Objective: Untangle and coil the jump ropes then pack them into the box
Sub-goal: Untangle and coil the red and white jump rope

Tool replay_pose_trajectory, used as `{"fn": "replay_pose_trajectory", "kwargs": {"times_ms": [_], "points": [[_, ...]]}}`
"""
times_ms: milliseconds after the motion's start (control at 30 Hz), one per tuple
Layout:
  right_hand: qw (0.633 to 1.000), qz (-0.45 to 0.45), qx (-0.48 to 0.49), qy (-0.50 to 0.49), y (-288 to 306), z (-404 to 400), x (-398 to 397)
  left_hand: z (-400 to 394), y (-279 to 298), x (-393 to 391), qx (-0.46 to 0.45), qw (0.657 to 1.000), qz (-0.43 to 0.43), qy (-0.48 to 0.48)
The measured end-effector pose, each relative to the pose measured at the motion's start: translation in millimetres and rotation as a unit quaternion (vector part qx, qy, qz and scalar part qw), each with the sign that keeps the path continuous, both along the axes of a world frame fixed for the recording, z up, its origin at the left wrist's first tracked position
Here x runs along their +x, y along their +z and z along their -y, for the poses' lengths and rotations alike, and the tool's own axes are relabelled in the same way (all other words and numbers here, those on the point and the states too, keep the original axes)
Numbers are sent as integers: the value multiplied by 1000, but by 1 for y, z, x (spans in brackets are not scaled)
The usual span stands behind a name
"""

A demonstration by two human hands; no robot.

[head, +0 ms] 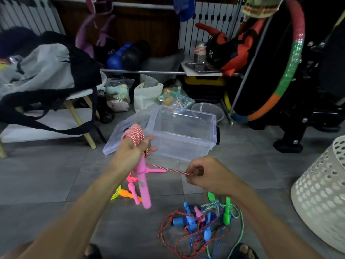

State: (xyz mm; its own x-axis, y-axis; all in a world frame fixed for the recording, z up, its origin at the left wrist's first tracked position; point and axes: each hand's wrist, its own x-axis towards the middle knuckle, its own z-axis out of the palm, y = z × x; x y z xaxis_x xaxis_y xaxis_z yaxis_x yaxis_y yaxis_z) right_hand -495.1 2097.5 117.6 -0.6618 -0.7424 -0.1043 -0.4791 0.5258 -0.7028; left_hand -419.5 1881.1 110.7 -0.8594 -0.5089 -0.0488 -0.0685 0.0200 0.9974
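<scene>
left hand (133,148) grip grasping coiled pink rope (137,134), right hand (207,174) pinching its strand, clear box (183,136) behind

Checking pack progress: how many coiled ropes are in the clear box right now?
0. The clear box looks empty. One pink-and-white rope is being wound round the left hand; the right hand pinches its free end. The rest lie on the floor.

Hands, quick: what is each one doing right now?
Left hand: grips the coiled pink-and-white rope, pink handle hanging below.
Right hand: pinches that rope's free stretch.
</scene>
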Motion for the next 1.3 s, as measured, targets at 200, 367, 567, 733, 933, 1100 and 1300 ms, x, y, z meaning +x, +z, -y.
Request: {"fn": "replay_pose_trajectory", "kwargs": {"times_ms": [200, 367, 567, 733, 933, 1100, 1300], "points": [[990, -2, -132, -38, 3, 2, -4, -47, -13, 10, -119, 964, 112, -210], [986, 34, -154, -57, 10, -6, -15, -58, 6, 12, -53, 951, 130, -277], [992, -67, -91, -55, 2, -2, -18, -49, 0, 9, 64, 943, 101, -312], [995, -90, -8, -36, -20, -9, -36, -31, 11, 7, 224, 926, -35, -302], [985, -89, 101, -104, -45, -23, -51, -9, 2, 3, 233, 956, 5, -177], [969, 40, -178, -164, -9, -7, -41, -22, -13, 1, 189, 972, 109, -85], [949, 96, -233, -192, 1, -9, -37, -29, -13, 4, 205, 967, 116, -93]]}}
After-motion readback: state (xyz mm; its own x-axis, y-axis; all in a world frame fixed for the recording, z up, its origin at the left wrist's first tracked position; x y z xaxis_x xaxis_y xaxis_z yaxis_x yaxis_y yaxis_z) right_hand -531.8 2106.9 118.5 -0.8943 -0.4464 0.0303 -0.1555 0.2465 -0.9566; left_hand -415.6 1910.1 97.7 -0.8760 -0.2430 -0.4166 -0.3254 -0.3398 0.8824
